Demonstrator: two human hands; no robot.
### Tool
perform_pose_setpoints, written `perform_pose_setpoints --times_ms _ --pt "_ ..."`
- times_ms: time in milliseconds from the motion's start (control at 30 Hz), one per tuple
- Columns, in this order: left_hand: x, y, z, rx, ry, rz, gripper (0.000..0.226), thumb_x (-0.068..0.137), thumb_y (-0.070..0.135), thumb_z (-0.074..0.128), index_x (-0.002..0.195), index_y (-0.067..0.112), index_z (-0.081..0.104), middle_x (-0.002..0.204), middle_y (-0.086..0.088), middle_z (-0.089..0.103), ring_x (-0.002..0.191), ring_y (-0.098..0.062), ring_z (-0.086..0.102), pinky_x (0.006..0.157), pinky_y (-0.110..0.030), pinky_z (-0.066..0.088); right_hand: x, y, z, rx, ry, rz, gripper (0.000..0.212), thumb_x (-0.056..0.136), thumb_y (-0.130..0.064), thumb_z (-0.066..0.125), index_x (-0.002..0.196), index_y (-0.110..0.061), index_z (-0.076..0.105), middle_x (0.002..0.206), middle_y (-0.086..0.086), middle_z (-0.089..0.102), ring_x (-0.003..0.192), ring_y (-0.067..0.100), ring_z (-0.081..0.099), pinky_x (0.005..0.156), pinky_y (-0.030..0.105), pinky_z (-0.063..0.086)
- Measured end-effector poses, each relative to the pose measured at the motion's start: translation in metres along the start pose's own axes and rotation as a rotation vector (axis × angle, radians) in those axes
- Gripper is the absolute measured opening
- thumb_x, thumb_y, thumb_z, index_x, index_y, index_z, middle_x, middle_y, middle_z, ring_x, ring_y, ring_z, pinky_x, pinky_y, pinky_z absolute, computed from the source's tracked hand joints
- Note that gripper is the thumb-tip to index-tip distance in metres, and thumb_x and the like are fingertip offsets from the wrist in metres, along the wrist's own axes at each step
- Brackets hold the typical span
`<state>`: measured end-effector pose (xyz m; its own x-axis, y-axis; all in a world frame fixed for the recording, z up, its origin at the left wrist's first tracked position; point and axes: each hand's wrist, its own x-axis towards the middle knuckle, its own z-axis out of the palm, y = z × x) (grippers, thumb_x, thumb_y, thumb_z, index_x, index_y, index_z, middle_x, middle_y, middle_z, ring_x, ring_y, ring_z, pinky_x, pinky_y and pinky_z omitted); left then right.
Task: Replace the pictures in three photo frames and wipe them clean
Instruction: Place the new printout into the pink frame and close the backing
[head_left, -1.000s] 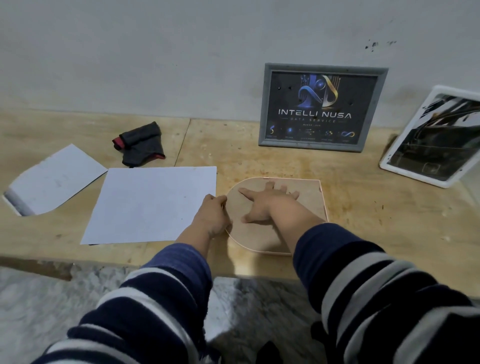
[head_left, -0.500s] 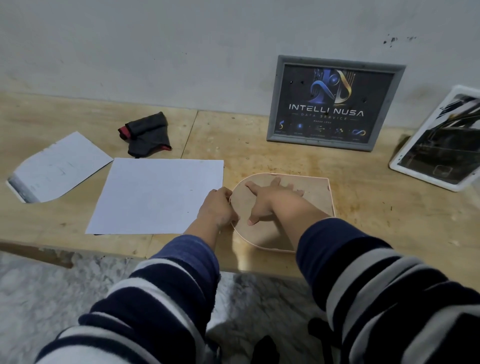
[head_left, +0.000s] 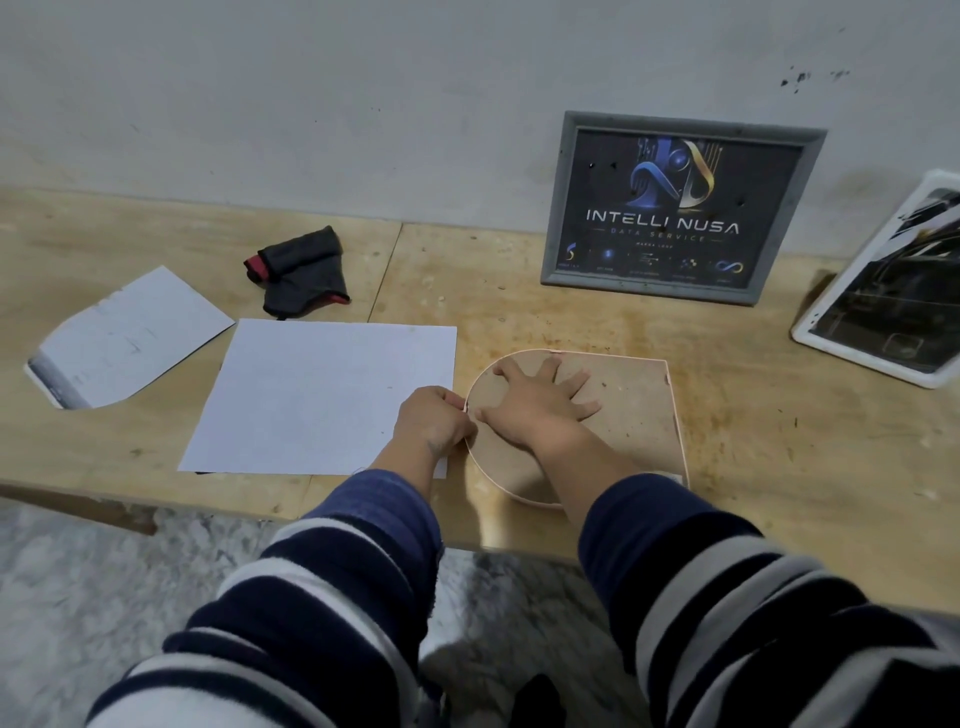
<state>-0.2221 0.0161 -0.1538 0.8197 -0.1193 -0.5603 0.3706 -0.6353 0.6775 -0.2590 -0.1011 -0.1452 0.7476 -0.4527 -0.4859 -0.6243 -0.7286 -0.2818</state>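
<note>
On the wooden bench (head_left: 519, 291), a pink-rimmed frame (head_left: 639, 415) lies face down near the front edge. Her right hand (head_left: 540, 405) presses flat on its brown backing, fingers spread wide. Her left hand (head_left: 431, 421) is curled at the frame's left rim, pinching there. Just left of the frame lies a white sheet (head_left: 322, 395); behind it, against the wall, leans a grey frame (head_left: 680, 208).
</note>
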Motion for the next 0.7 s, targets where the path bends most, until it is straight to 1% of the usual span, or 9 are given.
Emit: perform_pose_setpoints --times_ms 133,200,267,333,400,467,500,600,700 --pt "0.000 0.001 0.001 -0.005 0.005 0.004 0.024 0.066 0.000 0.070 0.072 0.020 0.059 0.079 -0.002 0.063 0.091 -0.030 0.067 0.080 -0.043 0.058 0.002 0.000 0.001 -0.006 -0.019 -0.010 0.057 0.084 -0.055 0.060 0.134 -0.051 0.033 0.159 0.013 -0.011 0.139 0.054 -0.015 0.104 0.076 0.002" --pt "-0.002 0.002 0.000 -0.016 0.008 0.011 0.024 0.064 -0.001 0.070 0.072 0.019 0.059 0.078 -0.002 0.062 0.090 -0.031 0.067 0.078 -0.044 0.059 0.003 0.000 -0.005 0.003 -0.048 -0.020 0.058 0.082 -0.055 0.061 0.134 -0.052 0.034 0.159 0.012 -0.011 0.139 0.054 -0.014 0.104 0.077 0.003" --pt "-0.008 0.003 0.000 -0.030 0.013 0.011 0.026 0.065 -0.003 0.069 0.073 0.020 0.059 0.077 -0.003 0.062 0.087 -0.031 0.068 0.076 -0.045 0.059 0.003 0.002 -0.012 -0.021 -0.091 -0.055 0.062 0.084 -0.054 0.061 0.138 -0.053 0.031 0.159 0.011 -0.014 0.140 0.051 -0.016 0.106 0.075 0.003" --pt "-0.012 0.003 0.000 -0.032 0.021 0.015 0.026 0.068 -0.005 0.067 0.074 0.019 0.059 0.077 -0.004 0.062 0.084 -0.032 0.068 0.073 -0.046 0.060 -0.001 0.012 -0.018 -0.069 -0.134 -0.112 0.070 0.085 -0.051 0.062 0.143 -0.054 0.023 0.160 0.007 -0.017 0.142 0.047 -0.019 0.109 0.071 0.002" --pt "-0.015 0.004 0.001 -0.028 0.032 0.024 0.025 0.070 -0.006 0.064 0.075 0.018 0.058 0.077 -0.006 0.062 0.082 -0.034 0.068 0.073 -0.046 0.060 -0.008 0.029 -0.021 -0.112 -0.170 -0.165 0.085 0.080 -0.049 0.069 0.145 -0.054 0.015 0.160 0.003 -0.019 0.143 0.041 -0.021 0.111 0.068 0.001" --pt "-0.017 0.004 0.003 -0.007 0.048 0.040 0.026 0.068 -0.004 0.063 0.076 0.020 0.058 0.082 -0.006 0.064 0.084 -0.033 0.067 0.076 -0.044 0.059 -0.017 0.046 -0.022 -0.159 -0.213 -0.185 0.102 0.074 -0.049 0.075 0.146 -0.053 0.004 0.158 -0.001 -0.024 0.143 0.035 -0.025 0.110 0.069 -0.001" --pt "-0.018 0.003 0.004 0.009 0.057 0.048 0.025 0.068 -0.002 0.062 0.077 0.022 0.058 0.087 -0.006 0.064 0.087 -0.032 0.066 0.079 -0.043 0.058 -0.022 0.052 -0.020 -0.173 -0.232 -0.188 0.107 0.072 -0.048 0.077 0.146 -0.053 0.000 0.157 -0.002 -0.027 0.143 0.033 -0.028 0.110 0.070 -0.001" --pt "-0.018 0.001 0.009 0.030 0.091 0.060 0.024 0.072 0.002 0.055 0.083 0.023 0.059 0.093 -0.006 0.062 0.092 -0.032 0.063 0.085 -0.044 0.056 -0.033 0.063 -0.010 -0.130 -0.210 -0.212 0.112 0.071 -0.044 0.079 0.147 -0.052 -0.003 0.156 -0.005 -0.030 0.141 0.030 -0.031 0.109 0.071 -0.004" --pt "-0.023 0.001 0.013 0.128 0.131 0.099 0.023 0.081 0.003 0.052 0.097 0.018 0.059 0.097 -0.005 0.060 0.092 -0.028 0.058 0.087 -0.041 0.053 -0.036 0.070 -0.002 -0.084 -0.129 -0.222 0.115 0.070 -0.044 0.080 0.148 -0.049 -0.005 0.157 -0.009 -0.028 0.142 0.026 -0.030 0.109 0.069 -0.006"
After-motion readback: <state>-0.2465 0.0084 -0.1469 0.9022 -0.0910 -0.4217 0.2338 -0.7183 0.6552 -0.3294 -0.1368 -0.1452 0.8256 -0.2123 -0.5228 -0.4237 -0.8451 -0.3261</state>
